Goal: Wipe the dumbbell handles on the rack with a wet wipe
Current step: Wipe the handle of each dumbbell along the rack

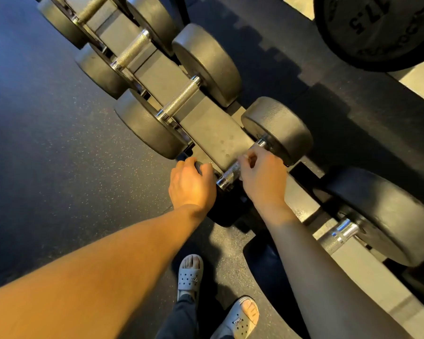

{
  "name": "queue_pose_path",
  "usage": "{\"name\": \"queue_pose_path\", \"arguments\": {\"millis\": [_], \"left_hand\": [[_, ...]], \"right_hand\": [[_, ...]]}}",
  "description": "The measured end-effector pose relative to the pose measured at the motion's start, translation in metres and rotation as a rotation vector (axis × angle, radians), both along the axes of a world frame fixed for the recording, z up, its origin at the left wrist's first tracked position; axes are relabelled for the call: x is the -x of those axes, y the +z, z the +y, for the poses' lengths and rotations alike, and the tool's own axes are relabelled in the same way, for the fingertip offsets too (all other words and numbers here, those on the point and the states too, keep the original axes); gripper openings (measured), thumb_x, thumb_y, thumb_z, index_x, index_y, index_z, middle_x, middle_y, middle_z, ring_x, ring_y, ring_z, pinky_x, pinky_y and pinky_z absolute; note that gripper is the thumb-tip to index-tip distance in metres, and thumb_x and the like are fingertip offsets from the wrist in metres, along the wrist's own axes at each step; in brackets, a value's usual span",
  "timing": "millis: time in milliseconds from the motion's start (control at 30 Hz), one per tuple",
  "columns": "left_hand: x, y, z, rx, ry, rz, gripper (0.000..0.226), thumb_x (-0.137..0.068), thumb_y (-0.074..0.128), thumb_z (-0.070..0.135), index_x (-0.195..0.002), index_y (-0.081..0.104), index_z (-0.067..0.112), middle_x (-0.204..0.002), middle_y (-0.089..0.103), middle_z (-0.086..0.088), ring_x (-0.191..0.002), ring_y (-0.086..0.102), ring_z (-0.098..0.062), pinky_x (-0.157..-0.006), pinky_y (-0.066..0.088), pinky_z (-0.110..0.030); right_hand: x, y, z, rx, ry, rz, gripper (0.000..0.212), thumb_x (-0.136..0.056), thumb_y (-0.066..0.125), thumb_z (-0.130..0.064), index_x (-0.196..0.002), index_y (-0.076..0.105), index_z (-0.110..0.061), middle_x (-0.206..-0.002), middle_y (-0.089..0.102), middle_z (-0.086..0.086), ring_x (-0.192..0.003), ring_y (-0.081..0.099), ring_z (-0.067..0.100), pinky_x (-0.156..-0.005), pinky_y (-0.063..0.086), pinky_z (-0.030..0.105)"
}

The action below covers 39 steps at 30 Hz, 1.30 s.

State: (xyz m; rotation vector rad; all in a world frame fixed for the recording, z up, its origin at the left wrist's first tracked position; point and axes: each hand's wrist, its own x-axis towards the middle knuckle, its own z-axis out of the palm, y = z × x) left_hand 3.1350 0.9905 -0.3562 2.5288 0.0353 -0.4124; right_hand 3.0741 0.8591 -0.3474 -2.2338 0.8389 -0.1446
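Right hand [262, 174] was curled round the handle [230, 171] on the rack [213, 133], wipe presumably hidden beneath; left hand [191, 184] was clamped over the near head [222, 212], likely steadying it.

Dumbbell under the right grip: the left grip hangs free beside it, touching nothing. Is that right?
No. The head view shows the left grip curled over the near head of that dumbbell, not hanging free. The right grip is on its knurled handle, as stated.
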Motion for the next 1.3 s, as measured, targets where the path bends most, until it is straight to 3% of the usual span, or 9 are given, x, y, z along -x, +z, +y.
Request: {"name": "queue_pose_path", "arguments": {"millis": [133, 333, 567, 733, 867, 1000, 1100, 1200, 1300], "left_hand": [[0.000, 0.001, 0.000, -0.003, 0.012, 0.000, 0.040, -0.088, 0.028, 0.045, -0.096, 0.060, 0.021, -0.104, 0.059, -0.003, -0.101, 0.054, -0.027, -0.087, 0.049, -0.046], [0.001, 0.000, 0.003, 0.094, 0.041, 0.019, 0.036, -0.094, 0.032, 0.044, -0.092, 0.058, 0.020, -0.096, 0.056, -0.002, -0.097, 0.054, -0.025, -0.082, 0.046, -0.042], [0.002, 0.006, 0.004, 0.120, 0.010, 0.052, 0.046, -0.095, 0.030, 0.041, -0.121, 0.061, 0.019, -0.120, 0.055, -0.006, -0.114, 0.048, -0.023, -0.100, 0.041, -0.045], [0.002, 0.002, 0.007, 0.103, 0.000, 0.042, 0.043, -0.101, 0.032, 0.040, -0.131, 0.058, 0.022, -0.128, 0.055, -0.005, -0.122, 0.046, -0.023, -0.104, 0.041, -0.044], [0.005, 0.002, 0.009, 0.142, -0.018, 0.045, 0.033, -0.102, 0.035, 0.037, -0.125, 0.056, 0.025, -0.124, 0.051, 0.000, -0.117, 0.046, -0.019, -0.101, 0.039, -0.041], [0.004, 0.001, 0.010, 0.111, -0.048, 0.053, 0.043, -0.095, 0.029, 0.045, -0.123, 0.056, 0.025, -0.127, 0.053, -0.001, -0.119, 0.046, -0.018, -0.103, 0.040, -0.041], [0.003, 0.001, 0.008, 0.102, -0.064, 0.066, 0.050, -0.092, 0.028, 0.047, -0.127, 0.055, 0.023, -0.128, 0.054, -0.004, -0.117, 0.045, -0.019, -0.100, 0.039, -0.039], [0.003, 0.004, 0.009, 0.092, -0.070, 0.072, 0.053, -0.091, 0.029, 0.046, -0.131, 0.054, 0.022, -0.128, 0.054, -0.004, -0.114, 0.043, -0.018, -0.097, 0.037, -0.037], [0.000, 0.005, 0.005, 0.076, -0.059, 0.086, 0.058, -0.089, 0.030, 0.045, -0.132, 0.056, 0.017, -0.129, 0.054, -0.007, -0.115, 0.044, -0.023, -0.101, 0.039, -0.042]], "right_hand": [[-0.002, -0.006, 0.008, 0.153, 0.369, 0.178, 0.020, -0.100, 0.058, -0.026, -0.115, 0.072, -0.021, -0.116, 0.061, -0.001, -0.100, 0.062, 0.020, -0.079, 0.043, 0.030], [-0.002, 0.015, -0.006, 0.219, 0.871, 0.300, 0.025, -0.097, 0.054, -0.019, -0.116, 0.069, -0.025, -0.103, 0.046, -0.004, -0.095, 0.058, 0.023, -0.073, 0.038, 0.029], [-0.069, 0.024, 0.013, 0.442, 0.976, 0.556, 0.014, -0.095, 0.061, -0.023, -0.107, 0.065, -0.017, -0.095, 0.054, 0.002, -0.100, 0.064, 0.027, -0.073, 0.041, 0.035], [-0.122, 0.008, 0.024, 0.300, 1.105, 0.914, 0.013, -0.098, 0.059, -0.020, -0.109, 0.056, -0.015, -0.100, 0.060, 0.005, -0.092, 0.061, 0.027, -0.085, 0.054, 0.042], [-0.104, 0.009, 0.019, 0.386, 1.063, 0.796, 0.011, -0.095, 0.063, -0.019, -0.092, 0.053, -0.019, -0.083, 0.055, -0.001, -0.080, 0.059, 0.022, -0.075, 0.053, 0.036], [-0.028, 0.005, 0.005, 0.331, 0.866, 0.320, 0.012, -0.090, 0.068, -0.015, -0.098, 0.061, -0.019, -0.094, 0.055, -0.001, -0.085, 0.061, 0.021, -0.071, 0.053, 0.035], [0.026, -0.008, 0.005, 0.158, 0.534, 0.290, 0.005, -0.096, 0.065, -0.021, -0.100, 0.064, -0.022, -0.094, 0.063, -0.005, -0.083, 0.064, 0.013, -0.071, 0.051, 0.023], [0.043, -0.013, 0.008, -0.425, -0.278, 0.182, 0.007, -0.099, 0.064, -0.018, -0.094, 0.068, -0.016, -0.087, 0.068, -0.001, -0.079, 0.066, 0.003, -0.065, 0.046, 0.008], [0.018, -0.013, 0.015, -0.975, -0.840, -0.023, 0.009, -0.097, 0.064, -0.008, -0.093, 0.069, -0.015, -0.092, 0.071, 0.009, -0.089, 0.069, 0.024, -0.074, 0.059, 0.033]]}}
